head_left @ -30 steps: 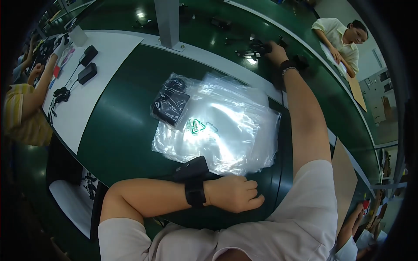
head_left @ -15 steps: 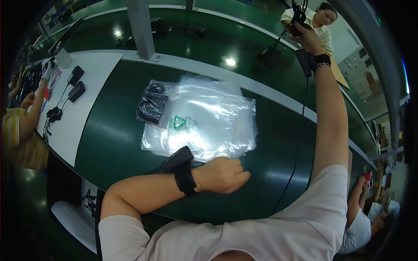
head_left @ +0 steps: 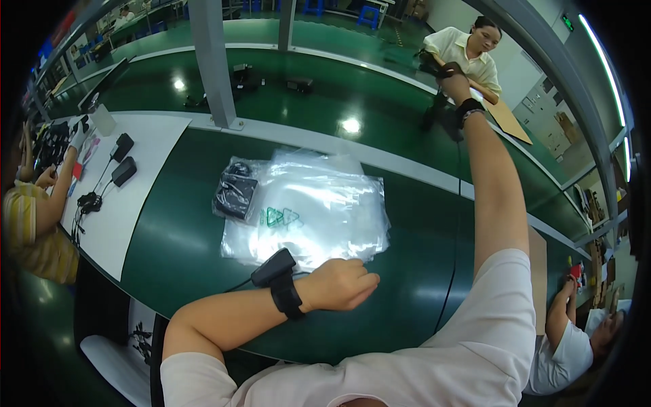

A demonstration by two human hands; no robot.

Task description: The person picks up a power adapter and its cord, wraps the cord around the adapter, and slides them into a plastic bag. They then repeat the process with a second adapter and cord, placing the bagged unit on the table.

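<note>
My left hand (head_left: 339, 285) is curled into a loose fist, with nothing showing in it, just off the near edge of a stack of clear plastic bags (head_left: 319, 210). On the stack's left side lies a black power adapter (head_left: 236, 198) with its cable, sealed in a clear bag. My right arm stretches far forward over the table's back rail. At its end my right hand (head_left: 457, 87) is closed around a dark bundle (head_left: 432, 64), blurred by motion, which looks like a power adapter with coiled black cable. Both wrists wear black straps with small devices.
A person in a light yellow shirt (head_left: 468, 54) stands across the far green bench (head_left: 305, 122). A grey post (head_left: 210, 61) rises at the back rail. On the left, a white surface (head_left: 149, 156) holds black adapters (head_left: 123, 169); another person works there. Another person sits at right.
My view has tilted up, showing more of the far side. My right hand still holds the dark bundle, which now swings blurred to its left. My left hand stays in a fist.
</note>
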